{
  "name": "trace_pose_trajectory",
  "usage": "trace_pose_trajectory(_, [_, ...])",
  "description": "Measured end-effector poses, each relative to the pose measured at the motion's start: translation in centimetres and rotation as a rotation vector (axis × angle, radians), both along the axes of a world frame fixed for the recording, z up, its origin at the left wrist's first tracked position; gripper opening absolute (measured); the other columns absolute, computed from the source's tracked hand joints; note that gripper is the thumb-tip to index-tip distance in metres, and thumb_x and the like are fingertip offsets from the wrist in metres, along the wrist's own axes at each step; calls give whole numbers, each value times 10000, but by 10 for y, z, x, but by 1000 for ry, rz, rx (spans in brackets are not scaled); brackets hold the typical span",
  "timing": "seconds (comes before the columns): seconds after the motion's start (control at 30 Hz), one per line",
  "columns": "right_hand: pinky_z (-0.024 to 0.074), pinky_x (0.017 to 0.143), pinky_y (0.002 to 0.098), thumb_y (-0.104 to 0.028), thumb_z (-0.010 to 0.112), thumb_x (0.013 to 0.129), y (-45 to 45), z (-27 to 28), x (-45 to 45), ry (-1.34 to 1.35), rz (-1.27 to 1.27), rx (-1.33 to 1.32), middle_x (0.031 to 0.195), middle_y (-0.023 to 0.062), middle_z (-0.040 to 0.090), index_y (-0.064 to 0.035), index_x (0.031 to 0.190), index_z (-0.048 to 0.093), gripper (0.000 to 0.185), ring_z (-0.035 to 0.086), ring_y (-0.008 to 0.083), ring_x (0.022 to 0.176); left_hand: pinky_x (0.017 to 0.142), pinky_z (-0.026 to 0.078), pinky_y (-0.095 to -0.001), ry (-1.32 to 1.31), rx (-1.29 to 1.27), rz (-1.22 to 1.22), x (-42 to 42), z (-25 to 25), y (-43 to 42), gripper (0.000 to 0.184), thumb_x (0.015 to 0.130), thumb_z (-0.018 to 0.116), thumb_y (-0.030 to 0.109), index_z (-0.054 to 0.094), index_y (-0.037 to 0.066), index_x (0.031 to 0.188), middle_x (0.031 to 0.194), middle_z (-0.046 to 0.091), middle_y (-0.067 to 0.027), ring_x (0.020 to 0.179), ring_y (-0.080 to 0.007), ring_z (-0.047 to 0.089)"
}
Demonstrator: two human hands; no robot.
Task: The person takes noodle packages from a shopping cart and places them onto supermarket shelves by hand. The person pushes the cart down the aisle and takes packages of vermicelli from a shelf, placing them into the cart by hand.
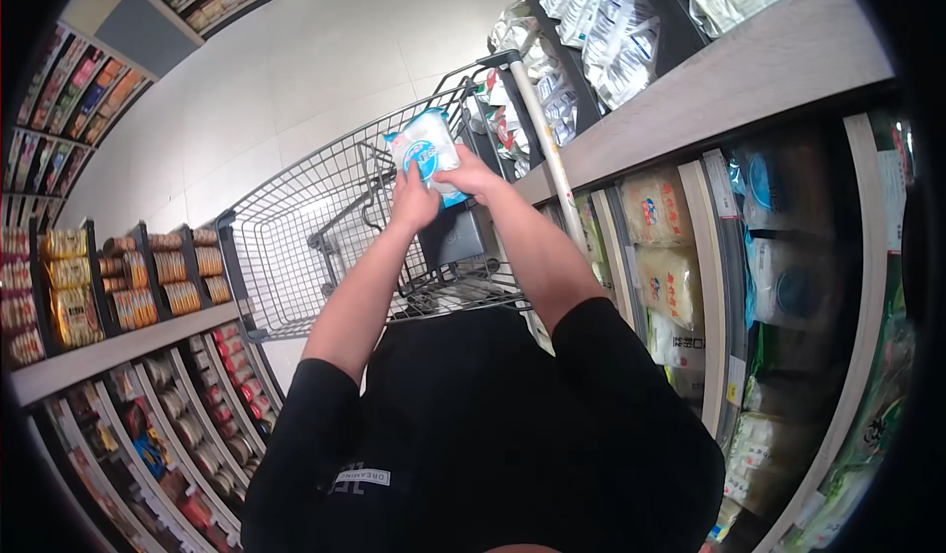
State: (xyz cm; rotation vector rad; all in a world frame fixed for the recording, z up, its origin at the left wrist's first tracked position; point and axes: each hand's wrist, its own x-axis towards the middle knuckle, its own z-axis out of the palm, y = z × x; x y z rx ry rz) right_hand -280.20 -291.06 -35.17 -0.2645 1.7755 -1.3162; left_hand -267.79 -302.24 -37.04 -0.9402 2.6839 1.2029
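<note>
A white and blue plastic packet (422, 145) is held up between both my hands, over the shopping cart (296, 193). My left hand (414, 199) grips its lower left edge, fingers closed round it. On the lower right side, my right hand (467, 174) is closed on the same packet, its thumb across the front. What is inside the packet I cannot make out. The cart's wire basket lies below and to the left of my hands, with a dark box-like part (455, 238) just under them.
The cart's pale handle bar (545, 124) runs along the right. Shelves of bagged goods (662, 247) stand close on my right, with silvery bags (616, 40) above. On the left is a shelf of packaged snacks (74, 297). Pale floor tiles (325, 50) stretch ahead.
</note>
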Motion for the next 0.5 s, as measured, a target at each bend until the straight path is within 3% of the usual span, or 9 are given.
trace_pose_trajectory(0.03, [534, 969, 372, -122, 842, 804, -5, -12, -1, 66, -13, 6, 1276, 164, 655, 3, 1412, 465, 727, 654, 252, 1155, 1222, 292, -522, -72, -17, -27, 2, 0, 3, 895, 878, 673, 242, 206, 80, 1624, 1599, 243, -362, 1464, -546, 301])
trace_pose_trajectory(0.1, [537, 976, 401, -175, 832, 815, -14, -29, 0, 196, -36, 25, 1285, 190, 654, -2, 1411, 466, 720, 663, 296, 1166, 1230, 281, -518, -86, -67, -88, 7, -1, 8, 905, 876, 676, 241, 196, 116, 1634, 1621, 201, -356, 1475, -547, 280])
trace_pose_trajectory(0.23, [523, 1006, 508, -344, 770, 860, -21, 0, 8, 570, 176, 561, 1342, 269, 589, -11, 1380, 454, 694, 609, 440, 1235, 1241, 271, -515, -148, -43, -180, 10, -2, 13, 936, 869, 693, 241, 175, 157, 1645, 1646, 148, -346, 1485, -542, 265])
trace_pose_trajectory(0.33, [531, 983, 502, -319, 722, 895, -21, -19, 21, 775, 146, 610, 1316, 244, 599, 1, 1357, 468, 617, 600, 449, 1205, 1246, 263, -516, -120, -52, -243, 12, -13, 12, 925, 870, 710, 248, 208, 149, 1640, 1645, 171, -346, 1491, -530, 266])
trace_pose_trajectory(0.43, [524, 964, 481, -263, 672, 894, -19, -54, 35, 1022, 249, 636, 1291, 218, 607, 12, 1250, 593, 456, 601, 417, 1145, 1255, 215, -529, -72, -158, -317, 10, -37, 9, 880, 883, 718, 303, 279, 119, 1623, 1627, 217, -358, 1503, -516, 246])
trace_pose_trajectory(0.47, [519, 960, 473, -255, 664, 887, -10, -60, 37, 1078, 348, 635, 1276, 213, 611, 8, 1213, 633, 421, 603, 406, 1128, 1252, 212, -539, 6, -298, -493, 7, -54, 2, 879, 883, 718, 318, 285, 107, 1618, 1624, 225, -357, 1507, -512, 239])
trace_pose_trajectory(0.5, [513, 962, 469, -238, 665, 875, 9, -29, 47, 995, 254, 517, 1256, 198, 619, -3, 1185, 659, 389, 605, 395, 1118, 1250, 208, -549, 95, -441, -660, 3, -77, -5, 879, 882, 718, 334, 292, 95, 1613, 1621, 234, -356, 1511, -507, 232])
